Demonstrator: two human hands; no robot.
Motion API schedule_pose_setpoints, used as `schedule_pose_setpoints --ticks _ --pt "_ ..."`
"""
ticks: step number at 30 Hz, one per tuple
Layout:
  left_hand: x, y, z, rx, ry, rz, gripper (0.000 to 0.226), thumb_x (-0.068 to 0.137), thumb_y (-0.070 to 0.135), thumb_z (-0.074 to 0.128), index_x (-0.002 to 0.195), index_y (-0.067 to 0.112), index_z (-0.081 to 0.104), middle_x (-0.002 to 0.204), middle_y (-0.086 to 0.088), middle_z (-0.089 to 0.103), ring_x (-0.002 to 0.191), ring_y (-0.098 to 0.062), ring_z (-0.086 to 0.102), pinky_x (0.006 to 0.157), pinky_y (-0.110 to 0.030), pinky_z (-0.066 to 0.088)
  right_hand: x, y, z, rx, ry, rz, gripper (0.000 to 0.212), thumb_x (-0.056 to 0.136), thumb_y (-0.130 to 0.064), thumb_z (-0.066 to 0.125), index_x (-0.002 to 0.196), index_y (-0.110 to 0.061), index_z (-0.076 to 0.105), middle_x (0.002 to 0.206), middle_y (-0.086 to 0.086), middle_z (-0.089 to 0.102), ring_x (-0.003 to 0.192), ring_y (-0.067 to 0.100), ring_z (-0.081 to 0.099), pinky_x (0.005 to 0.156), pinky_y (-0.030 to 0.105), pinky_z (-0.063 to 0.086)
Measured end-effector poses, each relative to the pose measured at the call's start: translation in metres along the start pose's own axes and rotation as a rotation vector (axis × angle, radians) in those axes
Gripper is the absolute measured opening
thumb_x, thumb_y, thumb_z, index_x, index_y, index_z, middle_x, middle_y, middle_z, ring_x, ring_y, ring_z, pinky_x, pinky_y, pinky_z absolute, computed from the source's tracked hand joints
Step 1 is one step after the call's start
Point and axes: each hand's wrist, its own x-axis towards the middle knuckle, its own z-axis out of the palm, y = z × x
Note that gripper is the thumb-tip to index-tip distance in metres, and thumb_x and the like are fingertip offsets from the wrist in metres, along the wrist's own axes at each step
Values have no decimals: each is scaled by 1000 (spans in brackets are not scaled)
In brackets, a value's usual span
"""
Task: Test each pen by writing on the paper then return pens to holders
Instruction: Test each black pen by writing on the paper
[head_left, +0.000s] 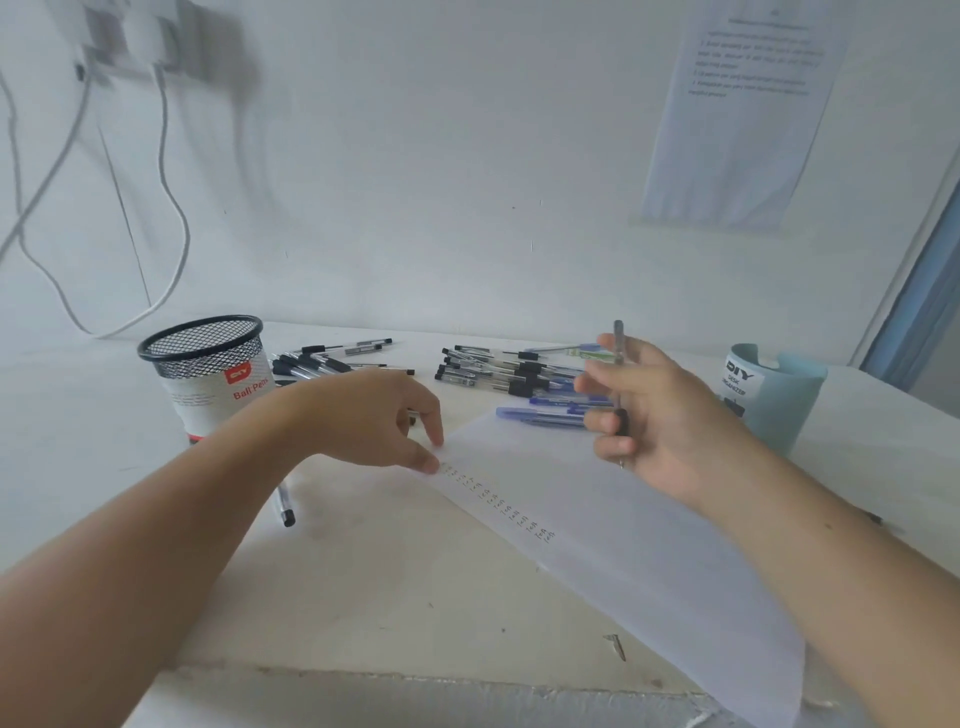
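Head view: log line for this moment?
left hand: fingertips on paper | right hand: holds pen upright | loose pens: on table

Black mesh holder (202, 353), pale blue organizer (789, 410), white paper (623, 545), blue pens (540, 415), black-capped clear pens (498, 371)

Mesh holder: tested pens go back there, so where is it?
Head view, left side: mesh holder on the table, behind the left hand, black pens piled at its right.
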Motion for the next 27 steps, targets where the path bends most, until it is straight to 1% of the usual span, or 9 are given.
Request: schedule_pose_setpoints --ticks 1,3,10,14,17,19,21,23,27 --pt "0 0 0 1 1 -3 22 83 52 79 102 46 71 81 13 60 69 -1 57 68 -24 42 5 -5 2 -2 -9 20 17 99 -19 61 116 -20 59 78 6 58 45 14 37 41 21 24" --pt "1 -1 0 -2 -1 -8 22 82 54 79 101 47 70 82 13 61 67 1 56 67 -24 42 14 -12 5 -44 -30 30 20 104 -33 53 106 -15 61 69 3 53 46 13 34 43 23 23" --pt "4 -4 0 -18 -20 12 22 82 53 79 101 46 70 71 14 58 55 7 52 62 -23 39 59 -26 25 -383 68 -169 34 110 -38 36 84 -20 46 57 -5 29 46 12 20 45 23 16" --pt "5 -5 0 -21 -23 15 21 82 53 79 100 45 69 67 16 57 56 6 52 63 -23 40 90 -21 28 -650 112 -282 37 109 -36 37 83 -16 53 59 -3 39 45 15 26 43 21 24" --pt "6 -6 1 -19 -22 16 21 82 54 78 99 46 68 64 19 57 57 6 53 65 -24 42 110 -15 30 -851 51 -260 30 106 -19 40 100 -10 68 72 7 45 49 18 36 45 25 34" --pt "6 -6 1 -10 -12 28 21 84 56 75 100 45 69 67 18 58 58 5 54 65 -23 41 121 -11 33 -1096 30 -297 30 103 -11 43 112 -7 71 80 8 55 63 24 55 61 31 50" --pt "6 -6 2 1 -2 36 21 86 58 72 102 44 69 72 16 60 62 4 55 65 -23 41 131 -6 38 -1269 59 -377 32 98 -7 50 120 -12 73 106 6 69 97 26 65 86 29 51" --pt "6 -6 2 4 -7 33 22 86 58 72 102 45 68 77 14 61 66 2 56 67 -23 42 143 -1 43 -1360 80 -427 32 90 -4 56 113 -16 74 116 7 70 107 24 64 95 29 50" --pt "6 -6 3 3 -16 24 24 85 59 73 103 45 66 78 14 61 68 2 56 68 -24 42 166 10 49 -1468 65 -413 28 79 -3 59 82 -29 68 103 3 69 92 22 66 87 35 57"
